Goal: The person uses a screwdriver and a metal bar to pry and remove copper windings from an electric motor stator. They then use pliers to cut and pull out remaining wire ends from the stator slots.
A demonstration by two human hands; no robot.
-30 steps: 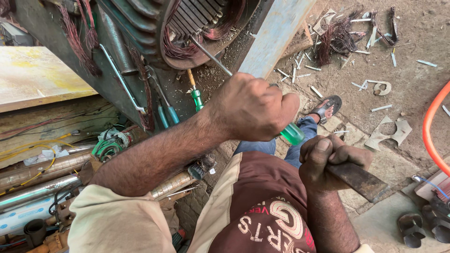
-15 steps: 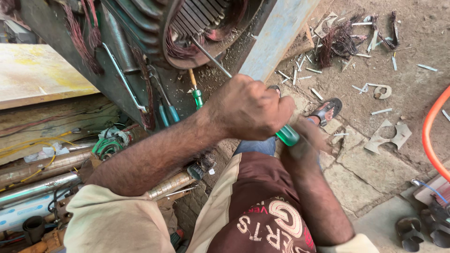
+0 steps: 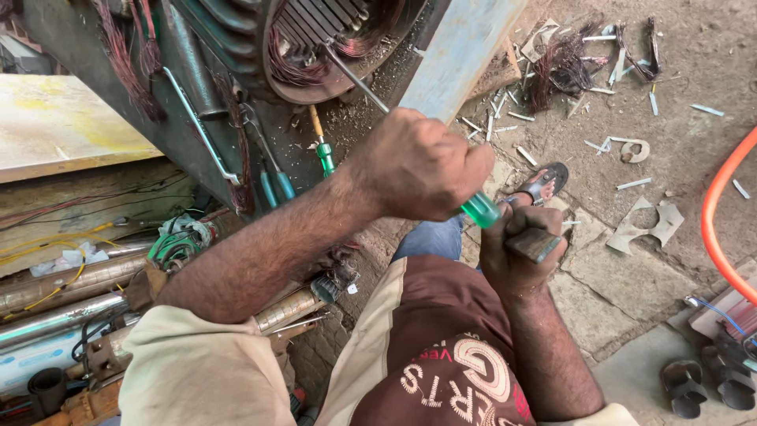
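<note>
I see my left hand (image 3: pixel 418 164) closed in a tight fist around the translucent green plastic handle of a long steel-shafted screwdriver (image 3: pixel 479 210); only the butt of the handle pokes out below the fist, while the thin shaft runs up and left into the round grey motor housing (image 3: pixel 236 31), among its reddish copper windings (image 3: pixel 288 67). My right hand (image 3: pixel 516 252) is wrapped shut around a dark flat metal bar (image 3: pixel 535 244), which sits just under the green handle end, touching or nearly so; I cannot tell which. A second green-handled screwdriver (image 3: pixel 323 150) lies on the dirt below the housing, beside two blue-handled tools (image 3: pixel 274 185). A pale blue painted beam (image 3: pixel 461 51) leans past the fist. White slivers and torn copper wire (image 3: pixel 564 67) litter the ground at the upper right, and an orange hose (image 3: pixel 714 213) curves along the right edge.
</note>
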